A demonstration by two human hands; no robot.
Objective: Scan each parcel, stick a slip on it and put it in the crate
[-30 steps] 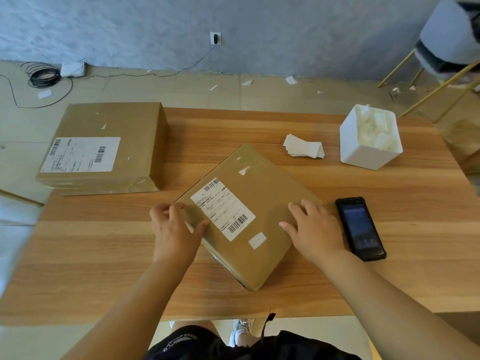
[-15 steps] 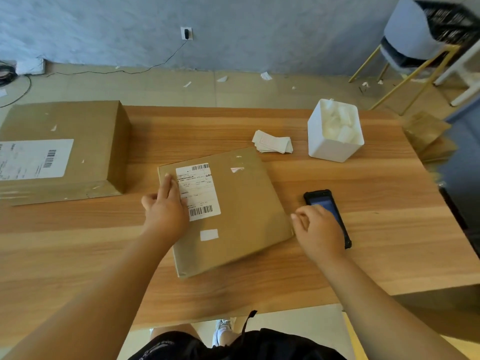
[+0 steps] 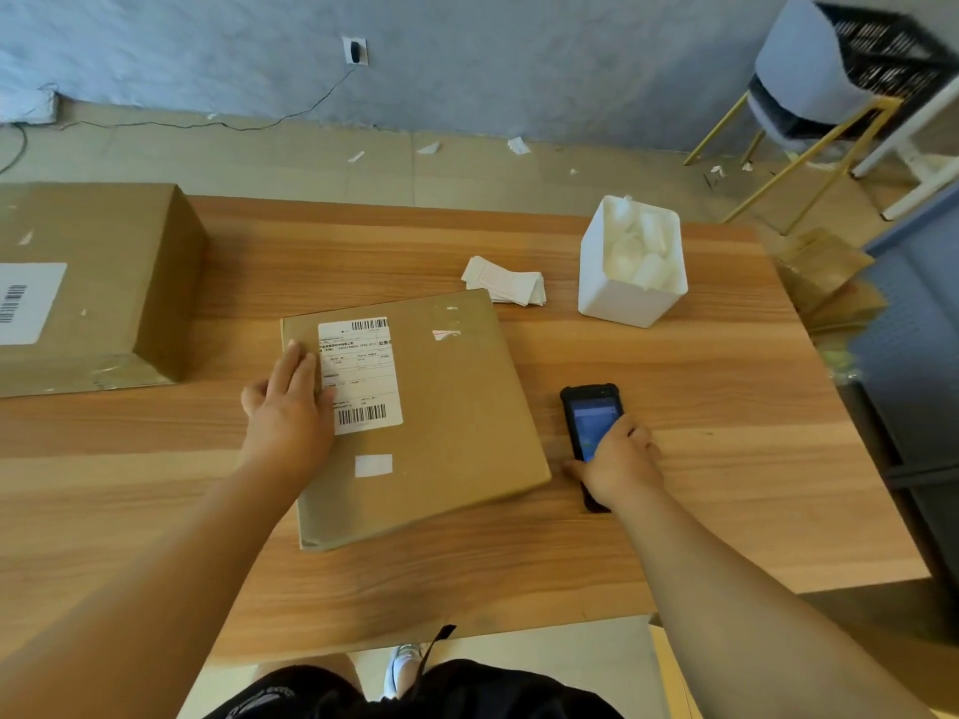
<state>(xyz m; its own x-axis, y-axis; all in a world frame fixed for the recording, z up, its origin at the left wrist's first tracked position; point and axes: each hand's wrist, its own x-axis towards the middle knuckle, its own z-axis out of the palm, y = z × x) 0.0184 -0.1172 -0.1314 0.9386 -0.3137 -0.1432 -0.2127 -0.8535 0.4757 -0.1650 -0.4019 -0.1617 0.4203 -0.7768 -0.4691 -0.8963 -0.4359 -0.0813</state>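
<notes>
Flat parcel point(image 3: 441, 407) lay mid-tabletop point(image 3: 700, 511), label side up. The left grip point(image 3: 288, 407) was open, with straight fingers pressing the parcel's left edge and the fingertips point(image 3: 306, 363) just onto the shipping label point(image 3: 360, 355). The right grip point(image 3: 617, 459) was curled round the lower end of the handheld scanner point(image 3: 589, 412), thumb on one side and fingers on the other. The scanner lay flat on the tabletop between the parcel and the right edge, not yet lifted. We judged the step to be picking up the scanner.

Risks we flagged:
- The hold was low on a thin, flat device, so it could tip or slip out on the lift and knock the tabletop.
- The left grip sat close to the lower barcode point(image 3: 362, 415), so a small drift could cover it and cause a failed read.
- The label carried two barcodes, top and bottom, so the wrong one could get scanned.
- The parcel was pinned at one edge only, so a nudge could turn it into the slip stack point(image 3: 506, 285) just beside its far corner and scatter the slips toward the white bin point(image 3: 630, 298).
- There was a small white patch point(image 3: 373, 465) below the label. We could not tell whether it was a slip, so a double slip was possible.
- The crate point(image 3: 882, 49) sat on a chair well off the far right corner, so the long carry brought a drop risk.
- The big parcel point(image 3: 88, 282) at the far left corner was untouched.
</notes>
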